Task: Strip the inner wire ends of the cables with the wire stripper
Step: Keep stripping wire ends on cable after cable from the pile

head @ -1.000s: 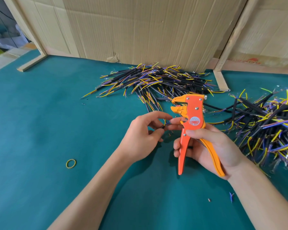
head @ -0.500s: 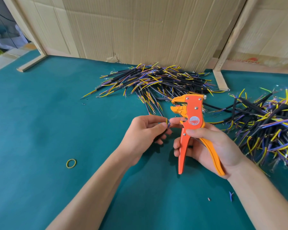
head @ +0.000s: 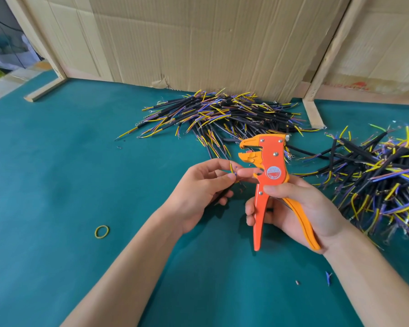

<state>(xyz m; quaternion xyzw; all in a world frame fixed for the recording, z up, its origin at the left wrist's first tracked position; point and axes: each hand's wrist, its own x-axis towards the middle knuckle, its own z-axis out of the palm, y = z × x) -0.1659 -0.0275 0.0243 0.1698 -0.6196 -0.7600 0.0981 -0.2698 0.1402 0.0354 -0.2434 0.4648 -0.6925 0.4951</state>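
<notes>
Above the teal mat [head: 57,175], mid-frame, both hands are up and working. Left hand [head: 198,192] pinches a short black cable [head: 223,195] between thumb and fingers; the sheath runs down under the fingers, and the yellow and blue inner wire ends [head: 67,168] poke out just above the fingertips. Right hand [head: 298,208] is curled round the handles of the orange wire stripper [head: 267,175], thumb across the body, index finger reaching left and touching the wire ends. Stripper stands roughly upright, head on top, jaws facing left and parted. Wire ends sit below and left of the jaws, not between them, close but apart.

Behind the hands, one pile of cables [head: 222,114] lies against the cardboard wall [head: 198,43]. A second pile [head: 383,175] sits at the right edge. Yellow rubber band [head: 101,231] on the mat left of the left forearm. Small insulation scraps [head: 328,277] on the mat near the right forearm.
</notes>
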